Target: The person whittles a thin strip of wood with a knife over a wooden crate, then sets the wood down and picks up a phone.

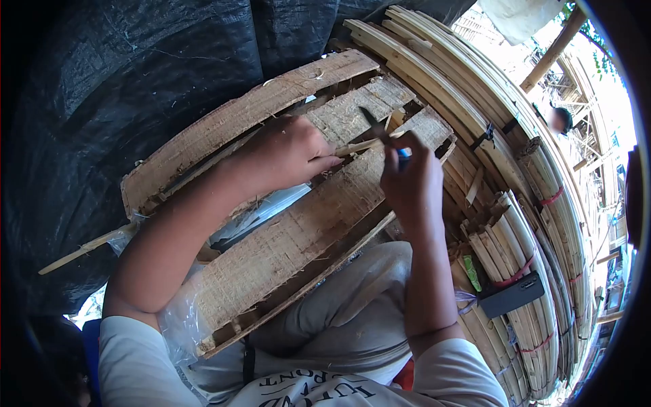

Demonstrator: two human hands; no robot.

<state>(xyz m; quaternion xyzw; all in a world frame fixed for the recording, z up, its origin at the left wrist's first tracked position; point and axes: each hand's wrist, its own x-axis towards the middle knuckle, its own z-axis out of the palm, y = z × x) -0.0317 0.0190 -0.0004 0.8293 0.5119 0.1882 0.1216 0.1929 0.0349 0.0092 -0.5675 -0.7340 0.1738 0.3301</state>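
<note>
My right hand (415,173) is closed around the handle of a knife, of which a bit of blue shows between the fingers. The dark knife blade (371,121) points up and left over the planks. A thin pale wooden strip (358,146) is pinched in my left hand (298,149), its end close to the knife. Both hands work just above a rough wooden plank bench (285,244) with gaps between its boards. Behind my left forearm, a long thin stick (81,249) juts out past the bench's left end.
Bundles of long wooden strips (468,102) are stacked at the right, several tied with red bands. A black phone-like object (512,295) lies on a bundle (505,244) near my right elbow. Dark plastic sheeting (163,88) hangs behind the bench. A person (561,121) is in the far background.
</note>
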